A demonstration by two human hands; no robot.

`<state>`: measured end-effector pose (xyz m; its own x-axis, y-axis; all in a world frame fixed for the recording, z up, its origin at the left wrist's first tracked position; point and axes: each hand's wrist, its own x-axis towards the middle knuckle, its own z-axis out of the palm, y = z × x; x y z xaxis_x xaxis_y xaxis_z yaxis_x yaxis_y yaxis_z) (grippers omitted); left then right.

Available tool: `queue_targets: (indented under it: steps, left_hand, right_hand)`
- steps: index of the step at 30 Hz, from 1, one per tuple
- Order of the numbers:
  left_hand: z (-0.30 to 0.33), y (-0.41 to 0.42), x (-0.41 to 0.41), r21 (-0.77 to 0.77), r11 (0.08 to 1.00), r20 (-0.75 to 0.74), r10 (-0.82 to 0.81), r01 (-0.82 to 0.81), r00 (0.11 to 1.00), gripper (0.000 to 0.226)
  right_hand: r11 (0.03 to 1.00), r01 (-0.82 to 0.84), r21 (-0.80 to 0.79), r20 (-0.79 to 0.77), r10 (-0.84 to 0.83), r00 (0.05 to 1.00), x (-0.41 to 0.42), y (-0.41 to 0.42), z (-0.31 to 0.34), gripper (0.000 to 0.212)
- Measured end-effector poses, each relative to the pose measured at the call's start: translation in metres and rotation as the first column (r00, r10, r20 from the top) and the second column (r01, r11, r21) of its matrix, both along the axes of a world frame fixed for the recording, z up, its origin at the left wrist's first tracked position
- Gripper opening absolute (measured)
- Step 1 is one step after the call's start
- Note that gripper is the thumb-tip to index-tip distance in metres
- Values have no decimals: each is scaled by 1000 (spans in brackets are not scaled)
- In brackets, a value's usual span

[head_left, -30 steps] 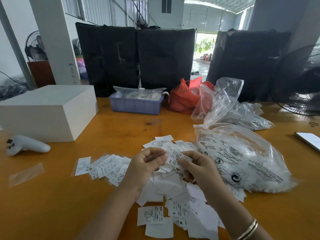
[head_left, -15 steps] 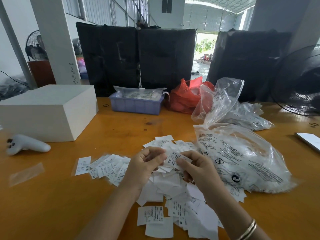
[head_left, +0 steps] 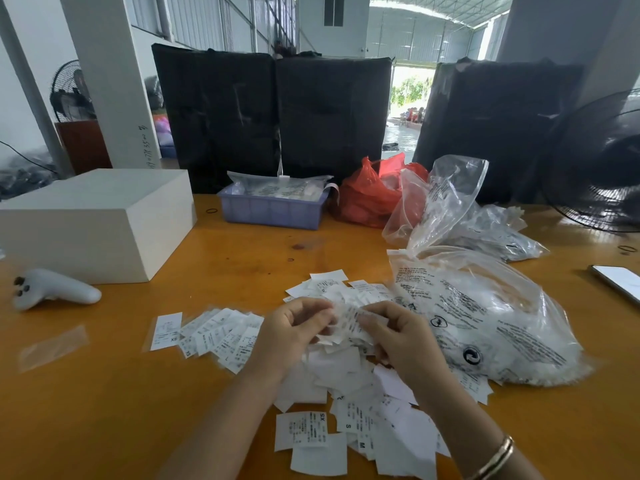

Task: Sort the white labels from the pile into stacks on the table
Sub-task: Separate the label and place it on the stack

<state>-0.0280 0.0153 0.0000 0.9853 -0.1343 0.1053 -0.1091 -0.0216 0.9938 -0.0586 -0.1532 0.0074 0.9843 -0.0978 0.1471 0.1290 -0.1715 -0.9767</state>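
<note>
A white handheld controller [head_left: 52, 289] lies at the far left of an orange wooden table [head_left: 104, 393], in front of a large white box [head_left: 93, 220]. A scrap of clear film [head_left: 52, 346] sits nearer the table's front edge. Further right, a fanned row of sorted white labels [head_left: 211, 336] lies flat on the table, some marked XS. Beside it, the person's left hand [head_left: 289, 336] and right hand [head_left: 398, 341] meet above the loose pile of labels [head_left: 349, 386], the curled fingers of both pinching a small bunch of labels [head_left: 348, 322] between them. More labels spread toward the camera, printed XS, S and M. Behind the hands stand a lilac plastic tray [head_left: 273, 211] and a red plastic bag [head_left: 372, 192]. To the right, a large clear printed bag [head_left: 485, 313] filled with white labels touches the pile, with more clear bags [head_left: 491, 230] beyond it. A phone [head_left: 618, 280] lies at the table's right edge, near a black fan [head_left: 599, 168].
</note>
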Motion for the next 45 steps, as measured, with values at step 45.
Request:
queue_targets:
  steps: [45]
  left_hand:
    - [6,2,-3,-171,985,-97,-49,32,994,29]
  right_hand:
    - [976,106,190,84,-124,989,-5,7,2,13]
